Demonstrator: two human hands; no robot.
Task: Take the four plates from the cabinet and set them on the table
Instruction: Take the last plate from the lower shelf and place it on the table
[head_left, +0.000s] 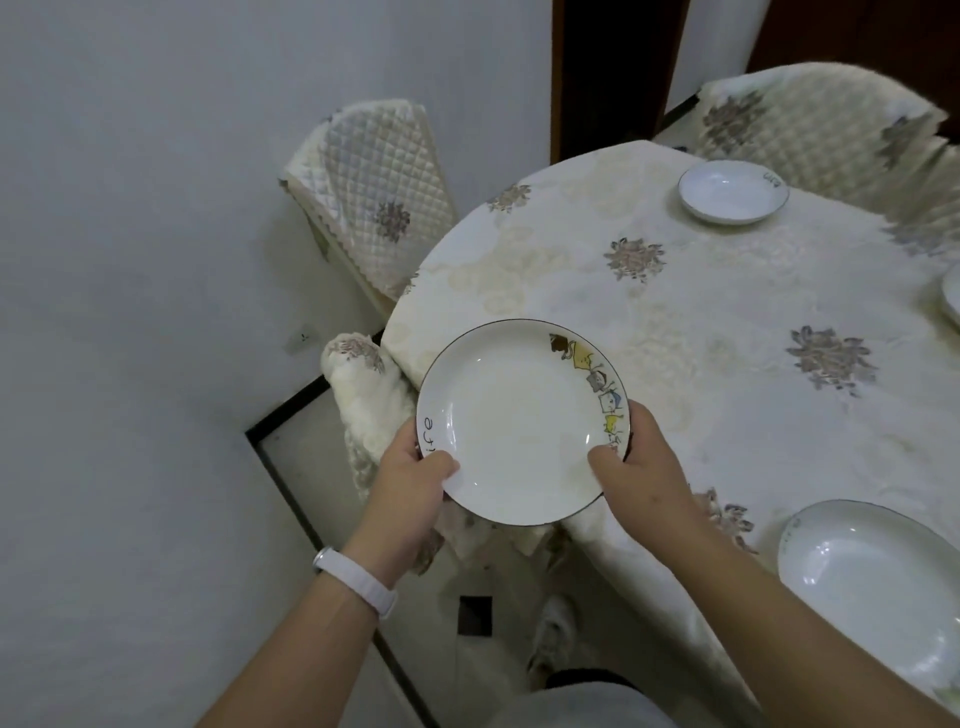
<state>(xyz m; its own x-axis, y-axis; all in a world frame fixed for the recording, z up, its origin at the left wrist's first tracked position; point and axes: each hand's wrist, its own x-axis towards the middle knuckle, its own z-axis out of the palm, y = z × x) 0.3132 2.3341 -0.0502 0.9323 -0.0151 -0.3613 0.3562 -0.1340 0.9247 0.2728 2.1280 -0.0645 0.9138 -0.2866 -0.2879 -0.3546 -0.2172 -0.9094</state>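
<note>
Held plate (522, 423): over table (727, 338) edge, 7 o'clock side
Left hand (415, 480): gripping its rim at 8
Right hand (641, 470): gripping at 4
Far plate (732, 191): table, 12 o'clock
Near plate (878, 577): table, 5 o'clock

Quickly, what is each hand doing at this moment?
Left hand: closed on the left rim of the plate, thumb on top.
Right hand: closed on the right rim of that plate.
</note>
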